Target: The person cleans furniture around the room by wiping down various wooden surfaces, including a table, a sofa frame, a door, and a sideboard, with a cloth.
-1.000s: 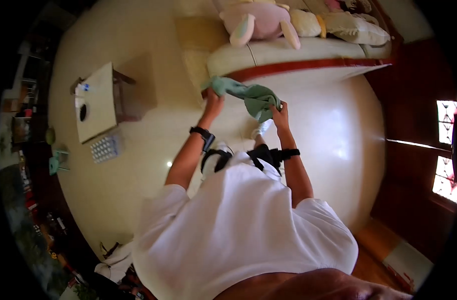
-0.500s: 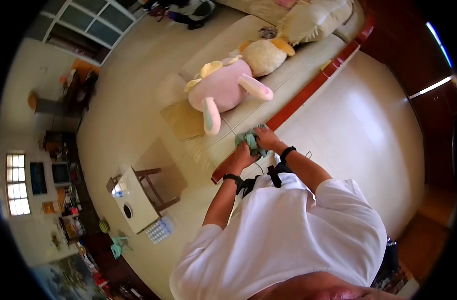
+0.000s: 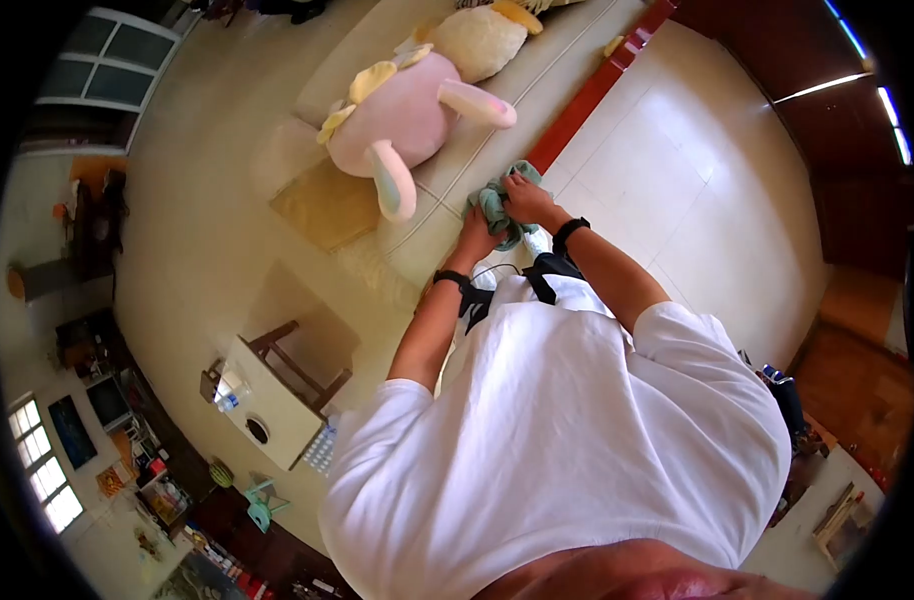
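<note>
Green cloth [image 3: 492, 205], bunched between fingers: left hand [image 3: 480, 238] clutching, right hand [image 3: 528, 198] clutching (both curled round it); red rail [image 3: 583, 106] just beyond right fingers, pink plush toy [image 3: 402, 115] farther out past left ones.

No text, brand, number or sign can be read; any print on the bottle [image 3: 227, 402] or shelved goods [image 3: 164, 497] is too small to be made out.

A muted green cloth of soft fabric [image 3: 492, 207] is bunched in crumpled folds, gripped by the left hand [image 3: 483, 236] and the right hand [image 3: 529, 202]. It lies at the near end of the red wooden sofa rail [image 3: 587, 108]; whether they touch is unclear.
</note>
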### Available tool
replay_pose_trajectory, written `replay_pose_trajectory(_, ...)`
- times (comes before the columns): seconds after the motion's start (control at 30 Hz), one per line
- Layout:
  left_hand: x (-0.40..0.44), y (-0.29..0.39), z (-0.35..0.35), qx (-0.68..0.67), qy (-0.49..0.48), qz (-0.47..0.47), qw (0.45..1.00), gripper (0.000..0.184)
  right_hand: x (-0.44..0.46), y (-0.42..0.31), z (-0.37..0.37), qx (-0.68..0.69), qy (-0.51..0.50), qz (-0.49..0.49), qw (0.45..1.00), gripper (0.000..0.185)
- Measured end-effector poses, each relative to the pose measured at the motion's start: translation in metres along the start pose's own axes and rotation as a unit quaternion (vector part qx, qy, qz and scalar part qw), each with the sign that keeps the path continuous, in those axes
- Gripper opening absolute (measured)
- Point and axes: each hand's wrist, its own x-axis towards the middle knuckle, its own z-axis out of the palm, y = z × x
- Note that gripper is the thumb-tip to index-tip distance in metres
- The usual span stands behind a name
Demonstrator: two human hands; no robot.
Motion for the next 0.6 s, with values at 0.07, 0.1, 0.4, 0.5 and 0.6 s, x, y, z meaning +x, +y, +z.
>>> replay_pose_trajectory(0.07, -0.031, -0.005, -0.023, 0.015, -0.02, -0.017, 1.0, 0.079, -0.007, -0.026, 0.018, -0.01, -0.01, -0.04, 0.999, 0.05)
replay_pose_trajectory(0.1, -0.05, 0.004, -0.041, 0.005, -0.037, -0.01, 0.999, 0.078, -0.008, -0.039, 0.025, -0.011, -0.012, -0.045, 0.999, 0.05)
replay_pose_trajectory(0.4, -0.142, -0.017, -0.082, -0.018, -0.11, -0.079, 0.991, 0.09, -0.008, -0.106, 0.072, 0.094, -0.136, -0.183, 0.969, 0.062)
replay_pose_trajectory(0.5, -0.112, -0.008, -0.058, -0.09, 0.07, -0.013, 0.993, 0.107, -0.011, -0.108, 0.041, 0.0, -0.196, -0.083, 0.977, 0.056)
replay_pose_trajectory(0.6, -0.056, 0.023, -0.062, 0.039, -0.099, -0.073, 0.992, 0.115, -0.027, -0.075, 0.016, -0.144, -0.073, 0.028, 0.987, 0.051)
